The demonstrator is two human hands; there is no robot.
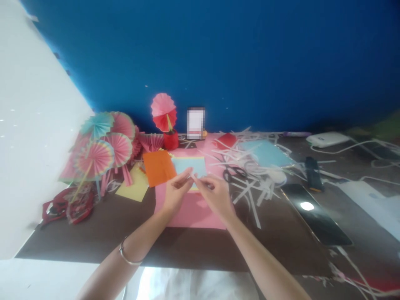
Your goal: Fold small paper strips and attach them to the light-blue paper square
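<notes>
My left hand [176, 191] and my right hand [216, 195] meet over the middle of the table, fingertips pinched close together. A small pale sliver shows between them, too blurred to name. Below the hands lies a light blue sheet of paper [184, 165] with a yellow border, partly covered by my fingers. It rests on a larger pink sheet [193, 215]. Beside my left hand is an orange square of paper [159, 167], overlapping the pink sheet. Black-handled scissors [236, 173] lie to the right of my right hand among white paper strips [253, 204].
Pleated paper fans [93, 158] crowd the left side, near yellow paper [135, 186]. A pink-and-red fan [163, 111] stands in a red pot [171, 140]. At right lie a black phone [317, 216], a blue sheet [268, 153] and a white device [328, 139] with cables.
</notes>
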